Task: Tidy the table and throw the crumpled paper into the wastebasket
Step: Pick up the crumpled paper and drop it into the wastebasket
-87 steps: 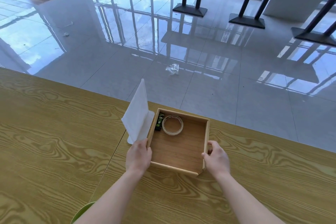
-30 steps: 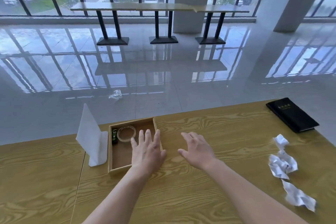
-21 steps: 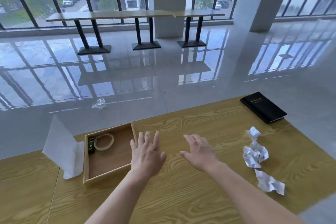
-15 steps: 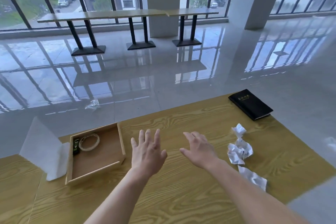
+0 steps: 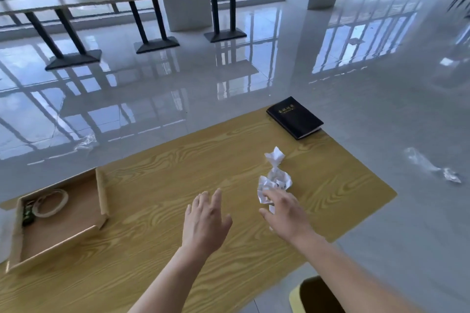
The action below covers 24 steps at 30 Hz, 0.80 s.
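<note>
Both hands now off tray, right hand [image 5: 286, 211] spread, reaching crumpled paper [image 5: 274, 184] at 1 o'clock, left hand [image 5: 206, 221] spread idle; paper's light, soft — pinch mid-wad.

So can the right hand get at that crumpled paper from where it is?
Probably yes. The right hand is open, its fingertips already at the nearest crumpled paper, and nothing on the table lies between them.
</note>
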Tool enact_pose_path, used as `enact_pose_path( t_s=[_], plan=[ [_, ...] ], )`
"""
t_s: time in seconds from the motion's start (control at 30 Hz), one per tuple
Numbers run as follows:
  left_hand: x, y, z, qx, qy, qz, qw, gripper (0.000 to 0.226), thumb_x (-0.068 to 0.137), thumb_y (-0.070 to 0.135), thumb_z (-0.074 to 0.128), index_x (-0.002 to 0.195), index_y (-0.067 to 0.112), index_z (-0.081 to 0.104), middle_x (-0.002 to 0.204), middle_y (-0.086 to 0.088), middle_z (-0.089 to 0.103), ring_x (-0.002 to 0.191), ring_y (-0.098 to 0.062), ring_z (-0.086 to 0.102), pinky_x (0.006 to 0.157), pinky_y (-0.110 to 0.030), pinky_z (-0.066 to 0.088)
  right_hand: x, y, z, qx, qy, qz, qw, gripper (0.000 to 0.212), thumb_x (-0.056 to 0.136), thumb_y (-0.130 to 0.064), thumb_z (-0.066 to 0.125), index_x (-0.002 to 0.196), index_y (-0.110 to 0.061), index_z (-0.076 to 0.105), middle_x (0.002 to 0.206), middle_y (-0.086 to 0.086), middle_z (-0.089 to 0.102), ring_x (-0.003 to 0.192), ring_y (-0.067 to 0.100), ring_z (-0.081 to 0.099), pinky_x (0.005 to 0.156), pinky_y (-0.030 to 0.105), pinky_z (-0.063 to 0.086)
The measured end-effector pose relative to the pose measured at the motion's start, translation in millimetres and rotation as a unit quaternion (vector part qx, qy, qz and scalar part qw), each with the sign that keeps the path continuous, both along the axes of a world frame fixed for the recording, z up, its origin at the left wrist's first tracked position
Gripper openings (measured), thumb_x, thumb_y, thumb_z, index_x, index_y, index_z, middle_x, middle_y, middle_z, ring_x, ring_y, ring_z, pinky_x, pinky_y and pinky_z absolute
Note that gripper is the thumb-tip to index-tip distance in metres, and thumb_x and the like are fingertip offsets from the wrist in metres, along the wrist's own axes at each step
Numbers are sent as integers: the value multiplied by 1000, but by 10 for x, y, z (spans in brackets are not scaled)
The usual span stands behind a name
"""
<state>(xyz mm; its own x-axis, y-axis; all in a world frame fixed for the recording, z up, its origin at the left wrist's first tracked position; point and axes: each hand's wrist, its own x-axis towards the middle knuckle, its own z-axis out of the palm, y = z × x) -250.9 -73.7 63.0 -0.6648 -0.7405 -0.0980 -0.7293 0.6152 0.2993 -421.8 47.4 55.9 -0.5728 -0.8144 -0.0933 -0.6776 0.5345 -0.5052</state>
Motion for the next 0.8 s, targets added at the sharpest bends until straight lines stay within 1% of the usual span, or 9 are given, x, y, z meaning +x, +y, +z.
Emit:
enact_pose_path(
  t_s=[0.07, 0.17, 0.23, 0.33, 0.43, 0.57, 0.67, 0.73, 0.8],
  plan=[
    [-129, 80, -88, 21, 0, -20, 1000, 63, 91, 44, 53, 147, 22, 34, 139, -3, 47, 128, -23, 44, 105, -37, 39, -154, 190, -115, 30, -12, -32, 999, 35, 91, -31, 63, 125, -25, 56, 123, -3, 57, 118, 21, 49, 85, 35, 49],
    [-357, 97, -209, 46, -3, -57, 997, 41, 91, 38, 52, 129, 20, 52, 116, -1, 55, 109, -22, 53, 89, -36, 47, -318, 337, -272, 76, 2, -45, 996, 36, 92, -30, 59, 128, -25, 55, 124, -1, 55, 117, 22, 48, 85, 32, 46],
    [-548, 83, -282, 38, -12, -103, 994, 31, 93, 35, 51, 118, 18, 57, 108, -2, 57, 102, -23, 55, 84, -38, 48, -373, 372, -350, 103, 20, -40, 994, 36, 94, -28, 54, 130, -24, 54, 126, -1, 53, 115, 21, 47, 86, 30, 45],
    [-859, 26, -363, 15, -9, -162, 987, 23, 92, 25, 52, 113, 17, 59, 102, -3, 57, 94, -26, 54, 79, -39, 48, -388, 363, -439, 133, 27, -36, 990, 37, 96, -28, 52, 133, -26, 50, 128, -2, 49, 116, 20, 44, 89, 31, 46],
    [-1210, -79, -471, 5, 25, -203, 979, 30, 91, 16, 53, 120, 19, 57, 108, -3, 59, 97, -28, 54, 76, -40, 49, -396, 303, -508, 158, 20, -47, 986, 39, 96, -31, 53, 135, -30, 46, 129, -4, 45, 119, 20, 41, 86, 34, 49],
    [-1497, -213, -714, 12, -6, -255, 967, 36, 96, 26, 53, 131, 26, 48, 124, 0, 55, 109, -26, 52, 80, -37, 48, -373, 213, -641, 182, 32, -50, 981, 42, 93, -31, 56, 133, -31, 46, 129, -3, 45, 116, 22, 42, 89, 35, 47],
    [-1510, -271, -907, 4, -48, -286, 957, 32, 96, 30, 54, 127, 31, 49, 127, 0, 52, 106, -27, 52, 79, -38, 46, -331, 226, -770, 200, 46, -46, 978, 39, 90, -27, 60, 127, -28, 48, 126, -1, 47, 111, 23, 44, 85, 36, 49],
    [-1459, -296, -994, -2, -48, -295, 954, 27, 94, 33, 56, 121, 33, 55, 131, 2, 50, 107, -26, 50, 81, -37, 44, -301, 265, -854, 207, 56, -41, 976, 42, 87, -28, 66, 124, -29, 47, 124, -2, 46, 109, 24, 44, 80, 35, 50],
    [-1384, -320, -1039, -19, -37, -303, 952, 21, 94, 29, 57, 115, 32, 60, 128, 3, 52, 102, -25, 50, 80, -36, 43, -283, 292, -902, 196, 63, -43, 978, 42, 85, -26, 70, 121, -32, 47, 121, -3, 47, 104, 22, 46, 75, 34, 49]
  ],
)
